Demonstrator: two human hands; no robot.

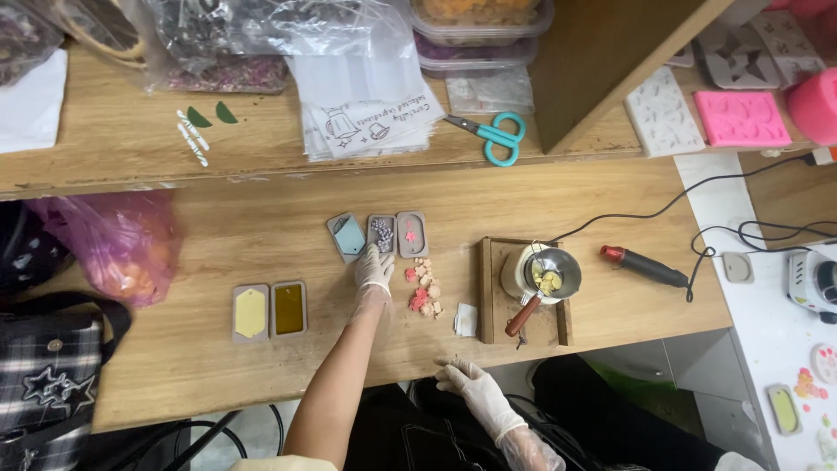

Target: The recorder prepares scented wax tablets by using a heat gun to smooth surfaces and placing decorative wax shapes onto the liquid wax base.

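My left hand [375,266], in a thin clear glove, reaches across the wooden table, its fingertips touching the lower edge of the middle grey mould [381,234], which holds small greyish bits. Left of that mould lies a tilted mould with a pale blue fill [348,237], and on its right one with a pink star [411,234]. Just right of this hand lies a heap of small pink and red pieces [423,290]. My right hand [475,388], also gloved, rests at the table's front edge with fingers spread and nothing in it.
Two moulds, yellow [250,312] and amber [289,308], lie left. A wooden tray [486,292] carries a small melting pan [551,277] with a wooden handle. A red-tipped corded tool [643,264] lies right of the tray. On the raised shelf are teal scissors [499,137] and a pink silicone mould [741,118]. A pink bag [113,249] sits far left.
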